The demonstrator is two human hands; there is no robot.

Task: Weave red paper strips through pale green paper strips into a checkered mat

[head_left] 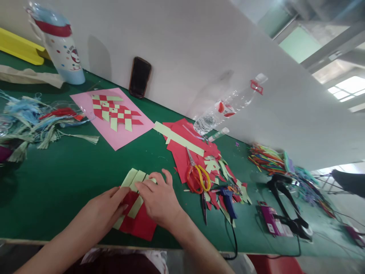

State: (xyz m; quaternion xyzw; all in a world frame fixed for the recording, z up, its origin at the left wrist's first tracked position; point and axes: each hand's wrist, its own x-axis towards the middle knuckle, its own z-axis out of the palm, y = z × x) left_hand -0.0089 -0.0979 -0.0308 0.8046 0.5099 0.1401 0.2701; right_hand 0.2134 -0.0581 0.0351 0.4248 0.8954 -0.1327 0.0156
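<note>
Near the front edge of the table lies a red paper piece [144,224] interlaced with slit pale green paper [134,177], whose strips run over and under it. My left hand [107,209] grips the left side of this paper weaving, its fingers closed together. From the right, my right hand [159,198] pinches at the upper green strips, fingers bent. What sits under the fingertips is partly hidden. Farther back, a pink sheet [115,140] bears red-and-green woven paper fish [114,112].
Orange-and-yellow scissors [198,177] rest on red and green paper scraps [179,156]. Beside them lie a blue glue gun [229,203] with its cord and a glue stick [219,134]. A plastic bottle [225,110], phone [139,78] and flask [62,49] line the wall; tassels [25,121] lie left.
</note>
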